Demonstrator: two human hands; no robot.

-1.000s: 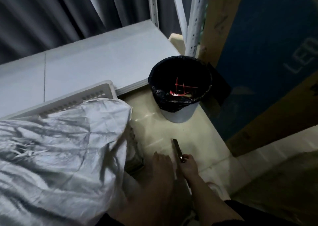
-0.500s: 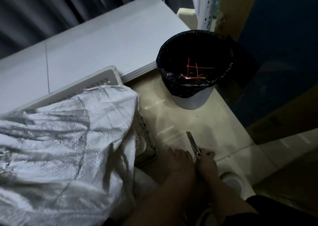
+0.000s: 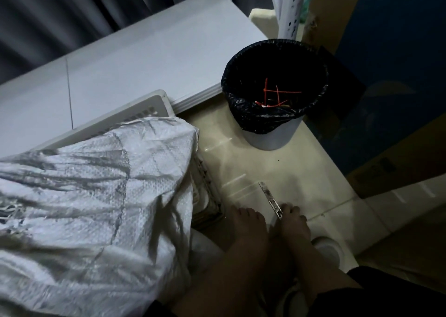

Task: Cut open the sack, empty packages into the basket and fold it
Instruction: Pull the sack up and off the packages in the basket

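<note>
A waste bin point(image 3: 275, 94) lined with a black bag stood well beyond the fingertips, and red cable ties point(image 3: 277, 94) with some scraps lay in its bottom. The white woven sack point(image 3: 91, 208), bulging and crumpled, lay over a white slatted basket point(image 3: 144, 109) to the left of the left hand point(image 3: 248, 230); what the basket held could not be seen under it. The right hand point(image 3: 293, 225) was closed around the handle of a utility knife point(image 3: 270, 199), whose blade pointed up and away from the fingers toward the bin. The left hand lay just beside it, fingers curled loosely with nothing visible in them, close to the sack's near corner. Compared with half a second before, the hands and knife sat in much the same pose, while the bin appeared slightly lower and nearer the middle of the view.
</note>
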